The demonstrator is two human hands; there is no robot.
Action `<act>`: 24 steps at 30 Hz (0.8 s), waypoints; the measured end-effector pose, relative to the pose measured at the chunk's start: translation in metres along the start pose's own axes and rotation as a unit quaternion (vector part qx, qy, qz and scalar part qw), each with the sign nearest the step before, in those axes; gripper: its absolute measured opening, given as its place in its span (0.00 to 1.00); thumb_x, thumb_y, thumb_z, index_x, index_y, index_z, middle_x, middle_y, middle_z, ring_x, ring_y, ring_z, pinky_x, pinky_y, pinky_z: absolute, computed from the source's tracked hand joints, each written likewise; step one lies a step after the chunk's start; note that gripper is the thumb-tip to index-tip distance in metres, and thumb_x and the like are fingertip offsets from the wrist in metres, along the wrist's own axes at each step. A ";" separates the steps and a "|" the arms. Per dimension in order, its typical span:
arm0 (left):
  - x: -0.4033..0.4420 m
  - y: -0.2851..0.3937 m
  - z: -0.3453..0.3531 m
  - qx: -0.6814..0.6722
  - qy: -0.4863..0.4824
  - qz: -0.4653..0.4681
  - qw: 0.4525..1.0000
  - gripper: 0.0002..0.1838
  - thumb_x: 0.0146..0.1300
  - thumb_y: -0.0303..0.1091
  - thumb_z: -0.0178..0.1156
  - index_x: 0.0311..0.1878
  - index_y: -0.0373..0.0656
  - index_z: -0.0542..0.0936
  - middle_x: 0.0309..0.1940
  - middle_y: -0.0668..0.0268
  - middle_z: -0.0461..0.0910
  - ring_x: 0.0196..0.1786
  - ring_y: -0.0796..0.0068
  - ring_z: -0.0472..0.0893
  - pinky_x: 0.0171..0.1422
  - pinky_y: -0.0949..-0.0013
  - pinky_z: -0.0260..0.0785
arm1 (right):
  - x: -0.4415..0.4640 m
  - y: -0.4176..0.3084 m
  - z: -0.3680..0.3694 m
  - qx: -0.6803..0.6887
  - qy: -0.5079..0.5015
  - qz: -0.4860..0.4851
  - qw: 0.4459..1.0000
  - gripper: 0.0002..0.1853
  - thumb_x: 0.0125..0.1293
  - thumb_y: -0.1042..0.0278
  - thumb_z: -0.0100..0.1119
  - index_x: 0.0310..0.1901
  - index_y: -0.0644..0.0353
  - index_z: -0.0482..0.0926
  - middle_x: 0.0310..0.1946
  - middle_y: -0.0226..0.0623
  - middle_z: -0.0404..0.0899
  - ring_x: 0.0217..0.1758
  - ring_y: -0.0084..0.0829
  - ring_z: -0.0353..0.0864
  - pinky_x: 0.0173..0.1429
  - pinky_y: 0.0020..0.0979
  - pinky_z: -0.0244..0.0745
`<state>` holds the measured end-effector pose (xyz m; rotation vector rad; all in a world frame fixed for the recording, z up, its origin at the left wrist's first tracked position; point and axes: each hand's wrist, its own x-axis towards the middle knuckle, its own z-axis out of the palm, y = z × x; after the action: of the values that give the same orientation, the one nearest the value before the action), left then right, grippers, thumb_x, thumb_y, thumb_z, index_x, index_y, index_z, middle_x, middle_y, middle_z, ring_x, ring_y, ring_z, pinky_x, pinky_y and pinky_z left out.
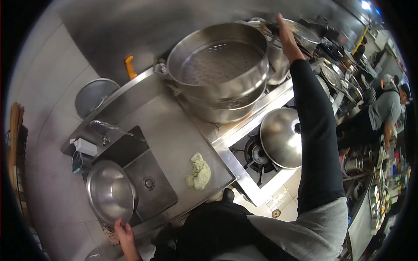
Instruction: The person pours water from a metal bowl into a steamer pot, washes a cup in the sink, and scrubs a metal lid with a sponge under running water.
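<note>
At the lower left, my left hand [125,235] grips the rim of a shiny metal bowl [111,191]. The bowl is tilted over the left edge of the sink [159,180]. My right arm stretches far up to the right. At its end my right hand [288,40] is beside a dark handle and several pots behind the stove. Its fingers are mostly turned from view, so I cannot make out whether they grip the handle. A large two-tier steel pot [217,89] stands to the left of that hand. A crumpled pale green cloth [199,172] lies on the steel counter.
A domed wok lid [283,138] rests by a gas burner [257,152]. Behind the sink are a faucet [104,139], a white bottle [85,147] and a round grey lid [96,96]. Pans [335,76] crowd the right, where another person [385,108] stands.
</note>
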<state>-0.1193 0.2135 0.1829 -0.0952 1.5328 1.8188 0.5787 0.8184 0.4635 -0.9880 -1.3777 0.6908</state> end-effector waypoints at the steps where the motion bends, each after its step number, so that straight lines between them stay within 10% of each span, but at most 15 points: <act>1: 0.011 0.001 0.019 0.003 -0.008 -0.022 1.000 0.11 0.57 0.31 0.62 0.44 0.43 0.77 0.41 0.68 0.79 0.49 0.72 0.77 0.48 0.70 0.71 | -0.016 -0.010 0.009 -0.010 0.063 0.077 0.995 0.45 0.66 0.28 0.42 0.72 0.59 0.58 0.72 0.45 0.59 0.75 0.36 0.56 0.74 0.34 0.49; 7: 0.123 -0.026 0.122 -0.037 -0.159 -0.070 0.984 0.12 0.59 0.30 0.60 0.46 0.43 0.76 0.46 0.65 0.76 0.51 0.67 0.75 0.59 0.63 0.69 | -0.049 0.099 -0.044 -0.002 0.056 0.072 0.996 0.47 0.65 0.26 0.41 0.76 0.45 0.43 0.78 0.29 0.37 0.80 0.38 0.38 0.77 0.46 0.37; 12: 0.150 -0.019 0.240 -0.002 -0.088 -0.087 0.992 0.13 0.56 0.26 0.61 0.44 0.42 0.73 0.38 0.66 0.75 0.37 0.66 0.76 0.46 0.63 0.75 | -0.136 0.072 -0.050 -0.042 0.109 0.205 0.972 0.48 0.63 0.25 0.44 0.74 0.55 0.53 0.74 0.48 0.52 0.77 0.46 0.50 0.74 0.49 0.44; 16: 0.162 -0.022 0.292 0.009 -0.105 -0.111 0.988 0.13 0.56 0.25 0.60 0.45 0.42 0.72 0.37 0.65 0.75 0.39 0.70 0.76 0.43 0.67 0.75 | -0.314 0.036 -0.046 -0.151 0.132 0.186 0.962 0.24 0.73 0.46 0.49 0.48 0.64 0.77 0.44 0.37 0.80 0.49 0.30 0.77 0.53 0.29 0.69; 17: 0.163 -0.023 0.299 0.022 -0.110 -0.092 0.989 0.12 0.56 0.24 0.60 0.44 0.42 0.72 0.37 0.65 0.75 0.39 0.70 0.77 0.42 0.68 0.75 | -0.370 0.046 -0.041 -0.276 0.182 0.065 0.941 0.20 0.74 0.52 0.50 0.36 0.64 0.77 0.33 0.34 0.80 0.36 0.26 0.77 0.43 0.28 0.71; 22: 0.172 -0.023 0.327 -0.004 -0.149 -0.094 0.984 0.17 0.58 0.26 0.62 0.51 0.41 0.73 0.36 0.63 0.77 0.40 0.65 0.77 0.44 0.67 0.75 | -0.656 0.069 -0.026 -0.296 0.374 0.268 0.837 0.17 0.72 0.60 0.53 0.29 0.65 0.75 0.22 0.33 0.77 0.25 0.24 0.73 0.33 0.29 0.70; 23: 0.189 -0.035 0.317 0.235 -0.250 0.145 0.928 0.19 0.60 0.28 0.62 0.54 0.40 0.72 0.39 0.61 0.76 0.42 0.63 0.77 0.46 0.67 0.75 | -0.719 0.081 -0.022 -0.317 0.384 0.318 0.807 0.17 0.72 0.59 0.52 0.30 0.66 0.75 0.22 0.34 0.76 0.24 0.25 0.73 0.32 0.29 0.70; 24: 0.209 -0.047 0.304 0.422 -0.343 0.375 0.750 0.22 0.61 0.30 0.63 0.57 0.39 0.71 0.42 0.59 0.76 0.43 0.62 0.77 0.48 0.66 0.76 | -0.783 0.094 -0.016 -0.337 0.400 0.368 0.769 0.18 0.72 0.58 0.52 0.31 0.66 0.75 0.21 0.34 0.76 0.23 0.25 0.73 0.31 0.30 0.70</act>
<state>-0.1237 0.5811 0.1265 1.6387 1.7439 1.1869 0.5226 0.1731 0.0136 -2.1575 -0.3904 0.2036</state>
